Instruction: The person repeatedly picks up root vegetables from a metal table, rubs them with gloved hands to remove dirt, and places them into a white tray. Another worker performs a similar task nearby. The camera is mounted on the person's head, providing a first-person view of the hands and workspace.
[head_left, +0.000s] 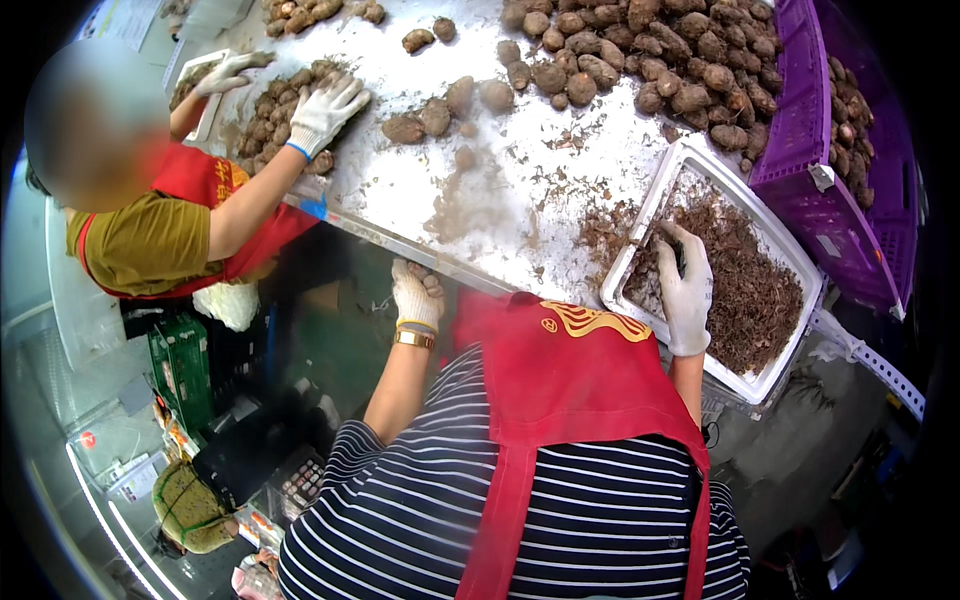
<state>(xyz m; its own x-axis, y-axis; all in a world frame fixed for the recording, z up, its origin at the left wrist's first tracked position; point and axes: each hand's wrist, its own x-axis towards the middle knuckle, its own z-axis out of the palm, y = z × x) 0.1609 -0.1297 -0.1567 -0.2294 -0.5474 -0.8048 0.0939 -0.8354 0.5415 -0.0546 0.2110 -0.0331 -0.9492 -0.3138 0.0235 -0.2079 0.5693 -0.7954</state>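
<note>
My left hand, in a white knit glove, is at the near edge of the metal table, its fingers curled; whether it grips the edge is hidden. A white foam tray with brown root scraps lies at the right. Over the tray's left part is my right hand, gloved in white, thumb and fingers bent towards each other near the scraps; something dark shows between them, too unclear to name. Several brown taro corms lie loose on the table, and a large heap of corms is at its far right.
Beside the tray stands a purple plastic crate holding more corms. A co-worker at the left has gloved hands near another corm pile and a second white tray. Loose scraps and dirt lie on the tabletop. A green crate stands below left.
</note>
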